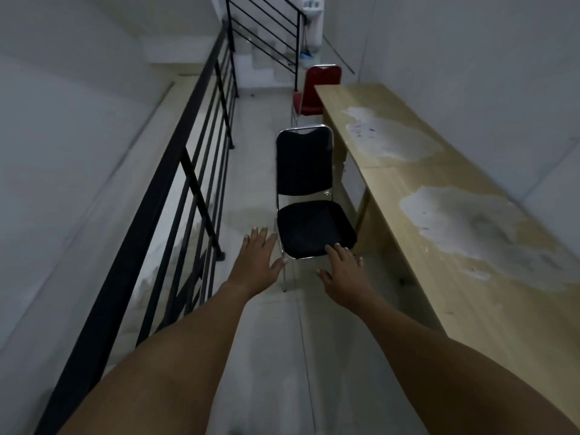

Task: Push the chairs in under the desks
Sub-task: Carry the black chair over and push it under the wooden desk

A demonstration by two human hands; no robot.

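A black padded chair (309, 211) with a chrome frame stands in the walkway, its seat facing me and its right side next to the long wooden desk (445, 196). Farther back a red chair (317, 89) stands at the desk's far end. My left hand (257, 255) is stretched out with fingers apart, just left of the black seat's front corner, holding nothing. Over the front edge of the seat, my right hand (342, 271) is also open, fingertips at the cushion's rim.
A black metal railing (188, 171) runs along the left of the narrow tiled walkway. Stairs with a second railing (266, 36) rise at the far end. The desk runs along the white right wall, its top patchy with white stains.
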